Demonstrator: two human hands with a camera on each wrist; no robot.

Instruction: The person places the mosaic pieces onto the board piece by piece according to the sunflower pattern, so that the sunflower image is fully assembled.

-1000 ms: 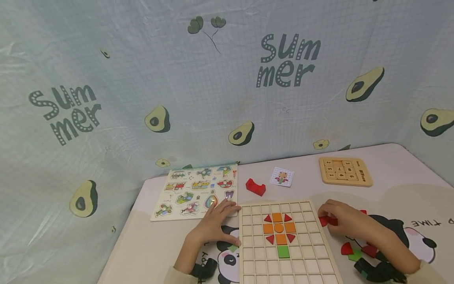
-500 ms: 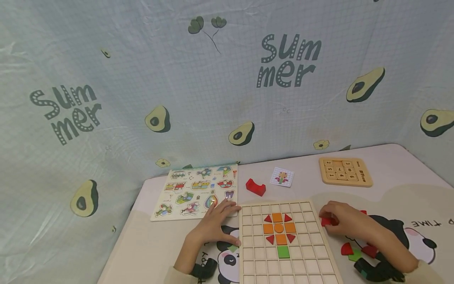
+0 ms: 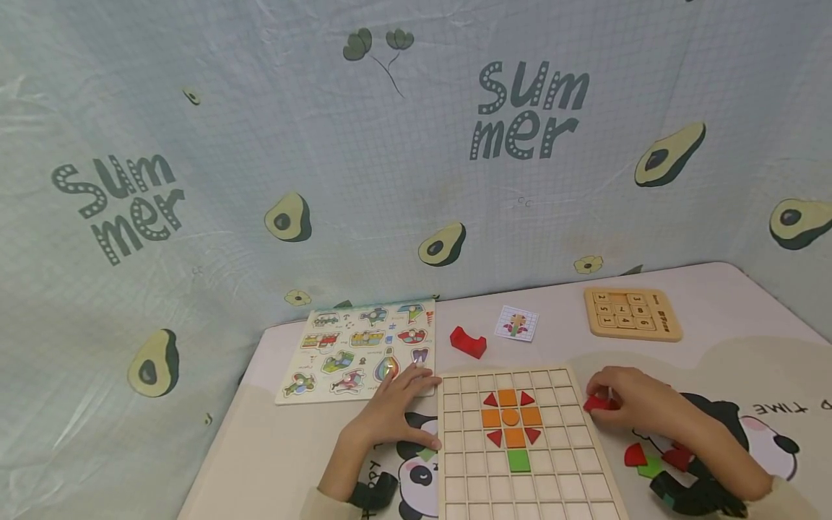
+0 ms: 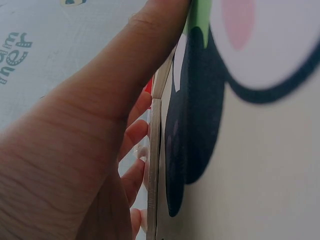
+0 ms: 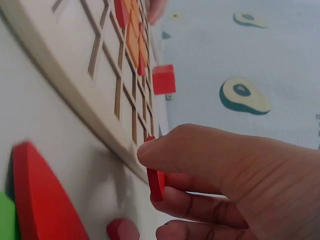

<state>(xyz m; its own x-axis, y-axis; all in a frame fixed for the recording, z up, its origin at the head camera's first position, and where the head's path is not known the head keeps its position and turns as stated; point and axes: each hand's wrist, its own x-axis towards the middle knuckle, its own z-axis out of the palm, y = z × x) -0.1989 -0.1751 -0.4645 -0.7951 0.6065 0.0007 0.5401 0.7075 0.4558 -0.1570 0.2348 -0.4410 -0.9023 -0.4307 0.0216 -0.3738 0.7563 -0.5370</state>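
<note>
A wooden grid board (image 3: 468,477) lies on the table and holds an orange, red and green flower pattern (image 3: 511,420). My left hand (image 3: 398,408) rests flat at the board's left edge, fingers spread, thumb against the frame. In the left wrist view the left hand (image 4: 115,115) lies along the board's edge (image 4: 152,175). My right hand (image 3: 604,401) pinches a small red piece (image 3: 594,404) just right of the board's upper right side. In the right wrist view that red piece (image 5: 155,182) sits between thumb and fingers of the right hand (image 5: 160,167), beside the board (image 5: 100,75).
Loose red and green pieces (image 3: 643,459) lie by my right forearm. A red block (image 3: 468,341), a pattern card (image 3: 516,323), a number tile puzzle (image 3: 632,314) and a picture peg puzzle (image 3: 360,352) lie farther back. A printed cloth wall (image 3: 390,144) closes the back.
My right hand has shifted the red piece slightly left toward the board and turned it between the fingers. The left hand has stayed where it was.
</note>
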